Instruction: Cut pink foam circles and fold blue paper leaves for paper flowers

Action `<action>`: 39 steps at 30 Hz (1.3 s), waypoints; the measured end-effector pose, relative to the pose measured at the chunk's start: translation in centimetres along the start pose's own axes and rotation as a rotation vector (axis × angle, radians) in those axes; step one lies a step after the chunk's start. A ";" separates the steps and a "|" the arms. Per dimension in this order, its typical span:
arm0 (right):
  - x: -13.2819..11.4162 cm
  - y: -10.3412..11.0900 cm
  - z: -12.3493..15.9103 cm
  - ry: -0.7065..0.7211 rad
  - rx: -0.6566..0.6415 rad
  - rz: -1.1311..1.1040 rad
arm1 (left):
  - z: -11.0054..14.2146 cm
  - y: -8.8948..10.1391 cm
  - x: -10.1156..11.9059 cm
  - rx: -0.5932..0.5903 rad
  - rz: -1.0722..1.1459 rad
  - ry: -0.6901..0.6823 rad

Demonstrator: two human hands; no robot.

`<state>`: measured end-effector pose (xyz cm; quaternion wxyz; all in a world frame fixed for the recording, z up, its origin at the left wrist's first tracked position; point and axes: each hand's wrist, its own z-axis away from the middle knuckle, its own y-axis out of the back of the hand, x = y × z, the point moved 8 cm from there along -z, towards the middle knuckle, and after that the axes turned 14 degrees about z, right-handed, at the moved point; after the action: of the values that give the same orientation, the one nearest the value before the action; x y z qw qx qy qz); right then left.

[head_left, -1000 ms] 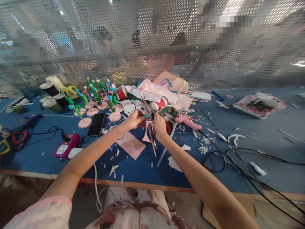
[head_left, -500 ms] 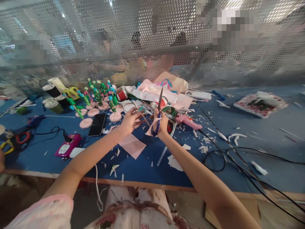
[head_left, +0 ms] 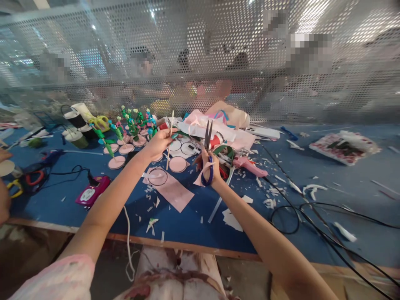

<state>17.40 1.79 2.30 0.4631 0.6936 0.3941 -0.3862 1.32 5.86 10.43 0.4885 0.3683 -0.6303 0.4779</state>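
My left hand [head_left: 160, 143] is closed on a thin pale wooden stick [head_left: 168, 157], which stands nearly upright over the table. Close to those fingertips runs a dark green strip [head_left: 184, 135]; whether they also grip it I cannot tell. My right hand [head_left: 213, 164] is wrapped round scissors [head_left: 208, 137] with dark blue handles, the blades pointing up and slightly apart. Against the scissor handles hangs a pink paper scrap [head_left: 202, 177]. Below and between the hands lie a round pink disc [head_left: 178, 164] and a pink paper sheet [head_left: 176, 193] with a ring on it.
Several green-stemmed flower pieces on pink discs [head_left: 116, 162] stand at the left, near a magenta power box [head_left: 93, 191]. A pink glue gun [head_left: 250, 166] lies right of my right hand, its black cable [head_left: 281, 231] looping rightwards. White scraps litter the table; a perforated metal screen [head_left: 200, 54] rises behind.
My left hand has moved left and up, away from the scissors, and the stick has swung from slanted to nearly upright. The scissor blades have parted slightly.
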 end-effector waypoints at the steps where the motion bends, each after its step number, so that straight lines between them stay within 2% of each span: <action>1: -0.1 0.1 0.1 -0.015 0.005 -0.029 | 0.1 -0.2 0.2 -0.030 -0.035 -0.007; 5: -1.5 0.1 0.7 0.053 -0.046 -0.050 | 0.7 -0.6 0.8 -0.091 -0.175 -0.038; 8: -2.7 0.0 1.0 0.140 -0.099 0.029 | 1.2 -0.5 2.0 -0.057 -0.290 -0.147; 11: -3.2 -0.2 1.2 0.192 -0.139 0.107 | 1.6 -0.8 2.6 -0.039 -0.357 -0.172; 23: -3.3 -0.7 1.4 0.210 -0.211 0.139 | 2.1 -1.4 3.0 -0.072 -0.443 -0.256; 39: -2.8 -0.8 1.2 0.203 -0.176 0.139 | 3.4 -2.6 3.8 -0.127 -0.570 -0.337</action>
<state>15.37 0.30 4.21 0.5053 0.7115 0.4223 -0.2450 1.90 1.89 14.48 0.5134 0.5723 -0.6025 0.2141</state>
